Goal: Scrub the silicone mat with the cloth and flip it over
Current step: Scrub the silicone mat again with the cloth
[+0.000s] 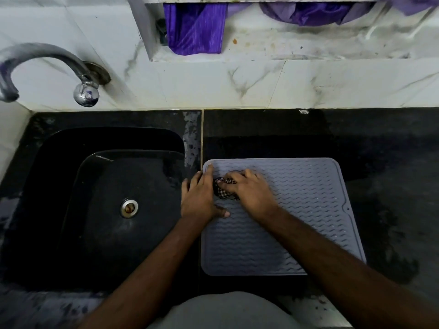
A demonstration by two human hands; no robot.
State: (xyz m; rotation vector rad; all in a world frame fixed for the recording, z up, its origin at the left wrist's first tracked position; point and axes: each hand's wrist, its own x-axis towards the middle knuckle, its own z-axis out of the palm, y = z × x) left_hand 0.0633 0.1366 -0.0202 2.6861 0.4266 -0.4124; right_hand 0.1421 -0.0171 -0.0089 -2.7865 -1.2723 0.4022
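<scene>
A grey silicone mat [297, 210] with wavy ridges lies flat on the black counter, just right of the sink. My left hand [198, 198] lies flat across the mat's left edge, fingers straight, index tip at the far left corner and thumb on the mat. My right hand [249, 192] presses a small dark checked cloth [223, 189] onto the mat's far left part, fingers curled over it. Most of the cloth is hidden under that hand.
A black sink [114, 205] with a metal drain [129, 208] sits to the left. A metal tap [47, 67] curves out from the marble wall. The wet black counter [380, 162] stretches right. Purple fabric [194, 29] hangs in a recess above.
</scene>
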